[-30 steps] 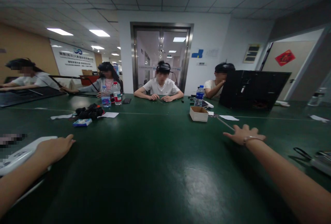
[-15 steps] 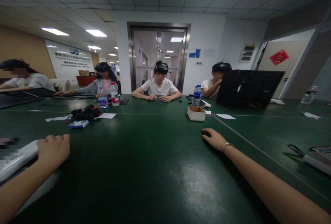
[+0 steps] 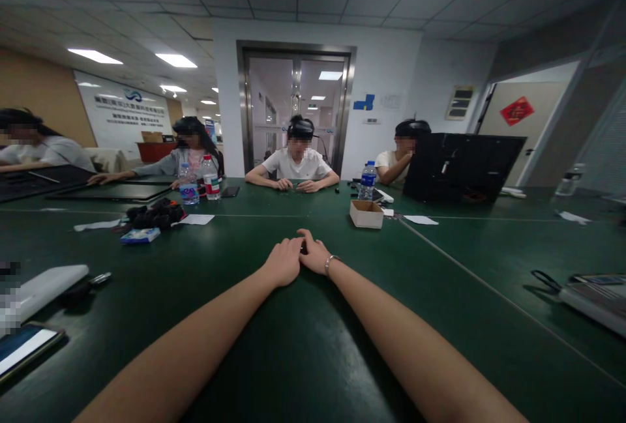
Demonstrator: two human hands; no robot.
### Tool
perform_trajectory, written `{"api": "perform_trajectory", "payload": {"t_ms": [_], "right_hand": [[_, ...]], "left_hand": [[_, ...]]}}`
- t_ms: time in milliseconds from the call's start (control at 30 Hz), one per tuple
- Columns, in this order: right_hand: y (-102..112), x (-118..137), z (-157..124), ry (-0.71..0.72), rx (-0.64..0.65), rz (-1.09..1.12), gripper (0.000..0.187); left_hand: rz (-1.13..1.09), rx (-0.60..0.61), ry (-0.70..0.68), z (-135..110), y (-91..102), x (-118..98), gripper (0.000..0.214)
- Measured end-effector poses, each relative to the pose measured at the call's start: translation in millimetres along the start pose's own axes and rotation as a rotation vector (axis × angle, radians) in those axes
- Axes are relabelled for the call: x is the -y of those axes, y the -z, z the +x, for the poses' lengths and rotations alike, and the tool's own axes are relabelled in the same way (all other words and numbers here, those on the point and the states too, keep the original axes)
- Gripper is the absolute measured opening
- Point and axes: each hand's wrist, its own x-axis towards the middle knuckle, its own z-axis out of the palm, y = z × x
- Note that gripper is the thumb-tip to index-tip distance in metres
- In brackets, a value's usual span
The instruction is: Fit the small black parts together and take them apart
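A broad, green, smooth-topped table [image 3: 293,358] carries the landmark, an open-topped, pale cardboard box [image 3: 366,216]. Beyond the box and to its right stands a wide, black, boxy casing [image 3: 460,165]; well to its left lies a tangled black bundle [image 3: 154,214], and just behind it rises a clear plastic bottle with a blue label [image 3: 367,180]. Nearer than the box and to its left, the two hands meet: the right hand [image 3: 316,257], a silvery bangle at its wrist, curls thumb and finger around a small, dark, rounded object [image 3: 304,247]; the left hand [image 3: 284,262] has its bent fingers against the same spot, though whether they grip cannot be told. That object sits between the hands, left of the box and nearer, its details mostly hidden.
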Motion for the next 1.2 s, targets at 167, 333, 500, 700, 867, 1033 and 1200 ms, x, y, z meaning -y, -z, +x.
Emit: {"api": "perform_trajectory", "payload": {"t_ms": [167, 333, 500, 700, 867, 1033, 1200], "right_hand": [[1.7, -11.0, -4.8, 0.054, -0.067, 0.058, 0.069], [1.8, -8.9, -8.2, 0.070, -0.167, -0.071, 0.051], [10.3, -11.1, -9.5, 0.037, -0.107, -0.064, 0.052], [16.8, -16.1, -7.3, 0.048, -0.040, -0.034, 0.037], [10.6, -12.0, -8.5, 0.055, -0.153, 0.127, 0.032], [4.3, -5.8, -6.3, 0.079, -0.150, 0.172, 0.027], [4.3, -6.2, -3.3, 0.087, -0.142, 0.100, 0.031]], "left_hand": [[-0.151, -0.013, -0.078, -5.3, -3.5, 10.9, 0.031], [-0.139, -0.046, -0.057, -8.8, 0.8, 19.7, 0.026], [-0.245, -0.104, 0.024, -4.6, -6.4, 25.5, 0.023], [-0.775, -0.135, 0.174, 3.8, -15.4, 41.0, 0.024], [-1.117, -0.147, 0.153, 7.6, -17.5, 40.2, 0.023], [-1.142, -0.160, 0.091, 6.9, -15.4, 38.9, 0.023], [-1.005, -0.153, 0.097, 5.2, -11.8, 40.6, 0.023]]}}
